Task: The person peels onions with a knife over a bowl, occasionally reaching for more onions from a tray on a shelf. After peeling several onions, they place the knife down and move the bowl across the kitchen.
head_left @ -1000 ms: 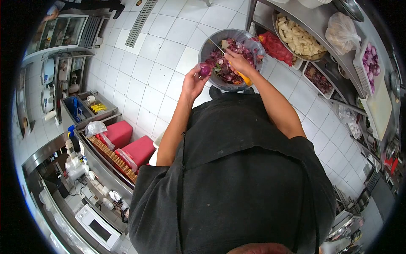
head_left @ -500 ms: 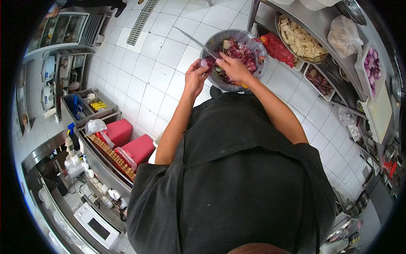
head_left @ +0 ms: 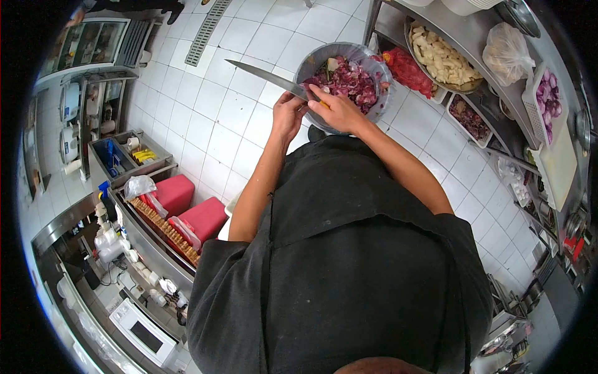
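Note:
My right hand (head_left: 336,111) is closed round the yellow-orange handle of a long knife (head_left: 265,75), whose blade points to the upper left across my left fingers. My left hand (head_left: 289,115) is closed on a red onion, mostly hidden behind the blade and fingers. Just beyond both hands stands a grey bin (head_left: 306,65) with a plastic liner, holding purple-red onion skins and pieces (head_left: 355,82).
To the right, a shelf (head_left: 464,47) carries a bowl of pale peeled pieces (head_left: 442,57) and a basket of peeled red onions (head_left: 549,103). A red net bag (head_left: 408,73) lies beside the bin. Red containers (head_left: 200,219) stand at left. At the top left is a person's dark-clothed leg (head_left: 140,6).
The knife has swung from a steeper angle to a flatter one, with its blade now over my left fingers. My right hand has shifted slightly down and left.

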{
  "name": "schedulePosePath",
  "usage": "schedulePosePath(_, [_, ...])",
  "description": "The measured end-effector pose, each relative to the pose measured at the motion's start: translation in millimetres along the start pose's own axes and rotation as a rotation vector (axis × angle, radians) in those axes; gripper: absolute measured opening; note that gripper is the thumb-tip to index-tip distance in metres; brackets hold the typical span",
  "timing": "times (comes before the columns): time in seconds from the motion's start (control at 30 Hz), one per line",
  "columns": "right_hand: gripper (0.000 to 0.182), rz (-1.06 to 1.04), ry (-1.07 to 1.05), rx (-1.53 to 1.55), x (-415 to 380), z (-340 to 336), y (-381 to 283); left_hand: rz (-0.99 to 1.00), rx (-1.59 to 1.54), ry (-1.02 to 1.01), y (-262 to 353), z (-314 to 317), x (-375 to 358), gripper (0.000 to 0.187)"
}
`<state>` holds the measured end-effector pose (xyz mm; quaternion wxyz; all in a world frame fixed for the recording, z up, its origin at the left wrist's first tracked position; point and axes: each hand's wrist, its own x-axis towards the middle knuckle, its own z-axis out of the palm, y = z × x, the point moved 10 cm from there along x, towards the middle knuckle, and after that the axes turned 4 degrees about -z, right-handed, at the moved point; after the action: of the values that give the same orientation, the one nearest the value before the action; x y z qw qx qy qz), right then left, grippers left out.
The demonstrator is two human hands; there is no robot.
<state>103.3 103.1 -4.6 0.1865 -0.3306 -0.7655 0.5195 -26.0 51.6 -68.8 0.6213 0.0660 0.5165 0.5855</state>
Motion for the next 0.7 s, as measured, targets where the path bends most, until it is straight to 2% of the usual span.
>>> schedulePosePath(0.2, [0.058,0.091,-0.093,0.005,-1.6,3.1,0.8,-0.011,-0.031,-0.009,-2.2,1.7,0.9,0.030])
schedulePosePath(0.3, [0.058,0.017,-0.001,0.024,0.7,-1.7,-1.8,-0.014,-0.009,0.004,-1.7,1.6,0.2,0.032])
schedulePosePath(0.4, [0.055,0.040,0.006,0.076,0.6,-1.5,1.2,-0.009,0.005,0.004,-1.5,1.0,0.0,0.038])
schedulePosePath(0.5, [0.053,-0.150,0.191,0.142,4.2,-5.4,2.8,0.004,0.018,0.006,-2.0,-1.0,0.7,0.048])
schedulePosePath(0.6, [0.051,0.348,-0.046,0.453,-3.0,4.6,41.1,-0.019,-0.019,-0.008,-3.3,-3.2,-2.0,0.057])
schedulePosePath(0.63, [0.052,0.362,-0.036,0.579,-2.4,3.1,41.0,-0.035,-0.041,-0.019,-4.1,-3.5,-2.6,0.060])
schedulePosePath(0.7, [0.053,0.424,-0.073,0.632,-1.4,2.1,48.6,-0.067,-0.069,-0.054,-5.5,-3.7,-4.6,0.060])
